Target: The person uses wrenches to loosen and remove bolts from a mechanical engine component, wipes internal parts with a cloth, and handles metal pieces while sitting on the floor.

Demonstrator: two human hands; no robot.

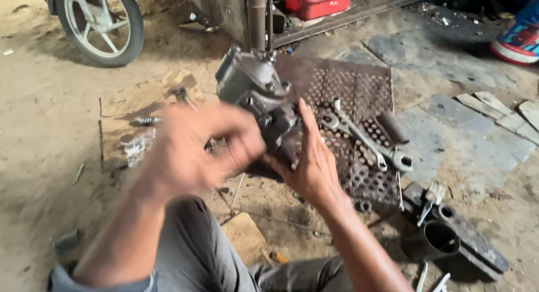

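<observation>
Nearest, at bottom centre of the frame: grey trousers (191, 253) on bent knees, forearms rising from them toward the middle. Left of centre, left hand (196, 143), smeared by motion blur, seemingly curled against the near side of a grey metal housing (261, 95); how far closed, and whether gripping anything, cannot be told. Just right of centre, right hand (311, 157), palm up and fingers spread open, pressed under and against the lower dark end of the housing (likely cradling its weight so the piece stays tilted up off the ground). Housing itself at upper centre, held in the air between both hands, above the near edge of a perforated metal plate (359, 95). Right of centre on that plate, two spanners (359, 138) laid crossed beside a dark cylindrical handle (392, 126), kept off the dirt and within reach. Lower right: a short black pipe section (441, 238) on a dark block. Left of centre on the sandy floor: a small spring-like part (147, 121) and a crumpled clear bag (137, 149). Farther off, upper left: a motorcycle wheel (101, 23). Top centre: a red tray (317, 1)
</observation>
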